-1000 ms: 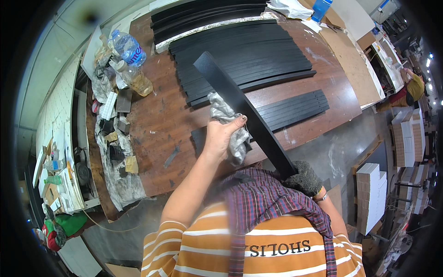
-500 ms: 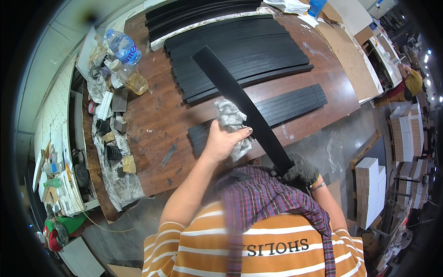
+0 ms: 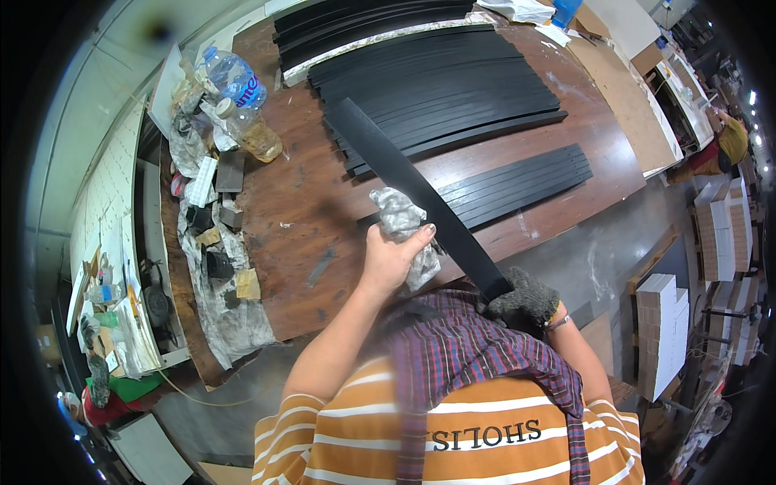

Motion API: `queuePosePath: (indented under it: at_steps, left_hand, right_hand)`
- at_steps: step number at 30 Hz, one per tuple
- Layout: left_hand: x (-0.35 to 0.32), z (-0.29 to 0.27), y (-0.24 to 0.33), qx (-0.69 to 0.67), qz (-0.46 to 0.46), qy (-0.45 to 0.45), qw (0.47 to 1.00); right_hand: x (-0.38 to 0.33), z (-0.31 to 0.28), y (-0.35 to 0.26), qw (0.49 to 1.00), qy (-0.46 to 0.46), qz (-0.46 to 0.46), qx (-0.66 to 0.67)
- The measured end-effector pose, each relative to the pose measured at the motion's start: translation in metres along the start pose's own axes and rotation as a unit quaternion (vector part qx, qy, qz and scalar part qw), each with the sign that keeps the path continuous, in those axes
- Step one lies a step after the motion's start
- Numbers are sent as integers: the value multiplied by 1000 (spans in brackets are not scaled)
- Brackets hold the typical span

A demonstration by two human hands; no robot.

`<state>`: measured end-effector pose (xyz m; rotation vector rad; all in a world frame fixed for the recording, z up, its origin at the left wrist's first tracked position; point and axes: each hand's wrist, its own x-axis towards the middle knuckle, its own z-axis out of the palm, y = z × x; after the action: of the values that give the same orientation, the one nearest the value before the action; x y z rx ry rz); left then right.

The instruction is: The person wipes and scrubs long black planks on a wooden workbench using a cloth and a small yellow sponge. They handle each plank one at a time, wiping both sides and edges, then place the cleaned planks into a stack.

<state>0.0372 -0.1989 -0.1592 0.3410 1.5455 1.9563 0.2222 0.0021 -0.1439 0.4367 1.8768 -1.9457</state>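
My left hand [image 3: 390,259] grips a crumpled grey rag [image 3: 398,214] and presses it against a long black strip [image 3: 388,162]. The strip slants from the upper middle of the wooden table [image 3: 299,218] down toward my body. My right hand [image 3: 524,301], in a dark knitted glove, holds the strip's near end at the table's front edge. Behind the strip lie a wide stack of black strips [image 3: 444,89] and a smaller bundle [image 3: 517,182] to the right.
Two plastic bottles [image 3: 238,89], rags, small blocks and clutter crowd the table's left edge. More black strips [image 3: 356,20] lie at the back. White boxes [image 3: 667,323] stand on the floor at right, where a person [image 3: 731,141] is at the far edge.
My left hand with the rag has slid down along the strip toward my body. The strip's angle has shifted slightly; the right hand keeps its hold.
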Motion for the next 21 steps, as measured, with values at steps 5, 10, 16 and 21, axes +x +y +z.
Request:
queuePosePath:
  at_steps: [5,10,16,21]
  left_hand:
    - [-5,-26,1,45,5,2,999]
    - [25,-62,39,-31,112,176,978]
    - [56,-75,63,-15,193,260,946]
    - [54,-44,47,-67,188,307,931]
  right_hand:
    - [-1,9,-3,997,19,-10,-75]
    - [0,-4,-6,989,34,12,-144]
    - [0,-66,-26,971,4,71,-229]
    - [8,-140,-48,932,66,-49,-352]
